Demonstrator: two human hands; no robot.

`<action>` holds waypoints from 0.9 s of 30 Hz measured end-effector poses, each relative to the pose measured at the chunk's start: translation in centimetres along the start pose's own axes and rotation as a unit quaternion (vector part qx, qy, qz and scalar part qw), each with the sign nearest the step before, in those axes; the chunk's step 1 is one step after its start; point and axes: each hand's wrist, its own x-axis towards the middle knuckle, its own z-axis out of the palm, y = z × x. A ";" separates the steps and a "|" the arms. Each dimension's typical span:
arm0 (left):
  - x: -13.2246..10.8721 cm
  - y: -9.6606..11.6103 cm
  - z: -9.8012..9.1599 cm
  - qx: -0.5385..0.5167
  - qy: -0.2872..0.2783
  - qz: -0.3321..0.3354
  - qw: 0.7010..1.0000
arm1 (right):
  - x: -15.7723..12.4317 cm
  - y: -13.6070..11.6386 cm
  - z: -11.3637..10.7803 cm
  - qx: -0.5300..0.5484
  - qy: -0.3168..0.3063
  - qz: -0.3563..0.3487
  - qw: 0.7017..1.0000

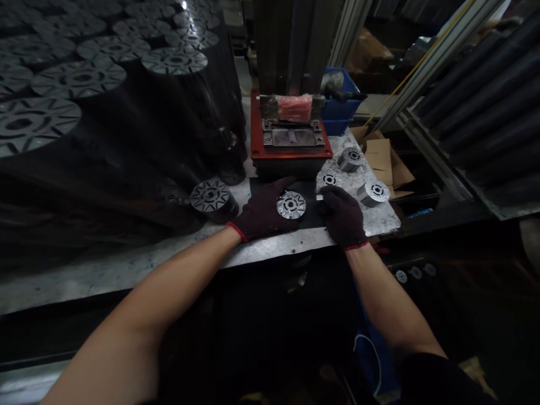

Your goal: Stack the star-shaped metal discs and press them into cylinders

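Observation:
A slotted steel rotor disc [291, 205] lies flat on a black mat [306, 222] on the metal-topped bench [126, 264]. My left hand [264, 208], in a dark knit glove with a red cuff, rests flat just left of the disc, holding nothing. My right hand [341, 216], gloved the same way, pinches a small bright metal strip [319, 197] at its fingertips, close to the disc's right side. A second slotted disc [329, 179] lies just beyond those fingers. Two short disc stacks [351, 159] [374, 193] stand further right.
A press with a red base [291, 129] stands directly ahead, a blue bin [341, 101] behind it. A taller disc stack [210, 197] sits left. Many large stacks [78, 79] fill the left side. Cardboard [379, 157] and dark rods [476, 95] lie right.

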 end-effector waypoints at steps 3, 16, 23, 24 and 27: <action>0.0 0.1 0.0 -0.008 -0.003 0.005 1.000 | 0.1 -0.6 1.7 0.043 0.004 0.020 0.999; 0.2 0.1 0.2 -0.005 0.005 0.015 1.000 | 1.5 -1.5 2.1 -0.204 -0.078 -0.129 0.967; 0.1 0.2 -0.2 -0.012 -0.004 0.026 1.000 | 3.7 -6.7 -1.1 -0.301 -0.322 -0.243 0.864; 0.1 0.2 -0.4 -0.016 -0.010 0.030 0.999 | 4.6 -7.4 -1.6 -0.267 -0.356 -0.244 0.861; 0.2 0.2 -1.1 -0.047 -0.035 0.055 0.997 | 8.8 -8.3 -2.3 -0.205 -0.329 -0.265 0.883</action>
